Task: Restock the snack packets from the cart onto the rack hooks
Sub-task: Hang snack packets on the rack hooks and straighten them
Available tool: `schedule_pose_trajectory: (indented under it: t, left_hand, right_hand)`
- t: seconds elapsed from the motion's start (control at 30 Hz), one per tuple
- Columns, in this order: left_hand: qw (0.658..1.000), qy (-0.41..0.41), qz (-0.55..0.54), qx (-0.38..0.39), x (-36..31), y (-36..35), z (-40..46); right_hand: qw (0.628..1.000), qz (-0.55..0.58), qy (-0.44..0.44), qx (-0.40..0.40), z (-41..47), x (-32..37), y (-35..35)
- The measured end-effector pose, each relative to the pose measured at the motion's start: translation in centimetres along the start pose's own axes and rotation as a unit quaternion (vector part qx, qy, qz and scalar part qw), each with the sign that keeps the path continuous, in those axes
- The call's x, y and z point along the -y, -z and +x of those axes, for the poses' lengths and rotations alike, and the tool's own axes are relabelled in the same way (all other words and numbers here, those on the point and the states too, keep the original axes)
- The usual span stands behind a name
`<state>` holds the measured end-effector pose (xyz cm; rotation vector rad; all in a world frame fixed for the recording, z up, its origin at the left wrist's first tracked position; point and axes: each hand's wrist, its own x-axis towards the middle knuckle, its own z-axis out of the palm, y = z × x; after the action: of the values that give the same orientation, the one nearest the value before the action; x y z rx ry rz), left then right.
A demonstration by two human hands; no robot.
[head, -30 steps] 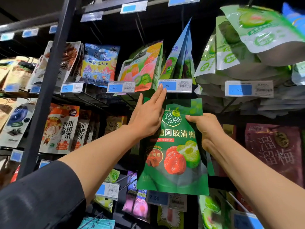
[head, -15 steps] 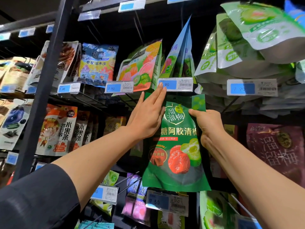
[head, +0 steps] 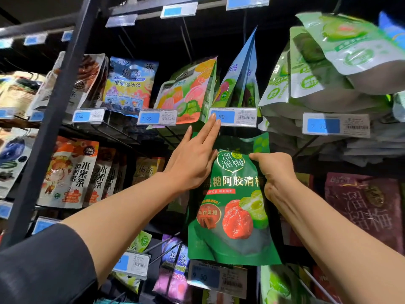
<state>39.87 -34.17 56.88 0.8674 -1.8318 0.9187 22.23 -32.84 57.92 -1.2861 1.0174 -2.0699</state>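
Nearest the camera, two bare forearms reach up and forward into the rack, the left one coming out of a dark sleeve (head: 43, 266).

The right hand (head: 277, 172) has its grip closed on the green plum snack packet (head: 230, 211): thumb across the front near the round logo, fingers curled behind the right edge. Holding it high on the pouch rather than at the bottom seems meant to steer the top edge, where the hanging hole would be, toward a hook.

The left hand (head: 192, 163) holds nothing. It is flat with straight fingers, the palm lying against the packet's upper left and the fingertips (head: 213, 119) reaching up to touch the price tag (head: 233, 117) marked with a figure ending in 90. Probably it is steadying the pouch and feeling for the hook end behind that tag.

The packet hangs upright in front of the middle row, its top edge just beneath the tag. Whether the hole has caught the hook cannot be told; the header is in shadow.

Farther back, filled hooks surround the spot: a fruit jelly packet (head: 188, 93) and a blue pouch (head: 241, 80) above, pale green pouches (head: 328, 69) to the upper right, a maroon plum packet (head: 361, 207) to the right, and orange fruit strip packets (head: 70, 172) beyond the black rack post (head: 59, 106) on the left.

No cart is in view.
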Motion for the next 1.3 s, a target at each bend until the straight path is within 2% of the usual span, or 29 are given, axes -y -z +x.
schedule_pose_trajectory:
  t: [0.27, 0.53, 0.7, 0.83, 0.9, 1.03, 1.1, 1.17, 1.2, 1.3]
  left_hand:
    - [1.000, 0.007, 0.015, -0.003, -0.1, -0.6, -0.2]
    - [0.999, 0.027, -0.016, -0.008, -1.0, -1.0, -0.7]
    - [0.989, 0.088, -0.099, -0.065, -4.9, -1.8, -2.0]
    - [0.954, 0.058, -0.258, -0.140, -12.3, -4.4, -4.7]
    - [0.927, 0.032, -0.353, -0.121, -17.7, -5.9, -6.1]
    - [0.866, -0.001, -0.499, -0.026, -29.7, -8.4, -8.8]
    - [0.850, -0.026, -0.527, 0.008, -35.4, -9.0, -10.5]
    - [0.857, -0.032, -0.514, 0.002, -40.6, -9.0, -12.4]
    - [0.848, -0.030, -0.529, -0.007, -43.1, -8.7, -13.5]
    - [0.794, -0.057, -0.605, 0.012, -50.2, -7.6, -17.5]
  right_hand:
    - [0.991, -0.109, 0.022, -0.069, 3.9, -4.3, -1.2]
    - [0.977, -0.187, 0.061, -0.084, 3.7, -6.4, -0.6]
    - [0.957, -0.265, 0.092, -0.069, 2.0, -7.4, 3.4]
    - [0.962, -0.246, 0.108, -0.048, -1.6, -8.0, 9.7]
    - [0.969, -0.220, 0.102, -0.056, -4.1, -8.4, 14.7]
    - [0.954, -0.240, 0.099, -0.149, -10.9, -7.8, 26.3]
    - [0.939, -0.273, 0.111, -0.179, -14.8, -6.9, 30.8]
    - [0.915, -0.319, 0.107, -0.222, -18.6, -5.8, 34.6]
    - [0.903, -0.337, 0.095, -0.251, -20.5, -5.4, 36.6]
    - [0.859, -0.379, 0.043, -0.341, -26.4, -5.3, 43.1]
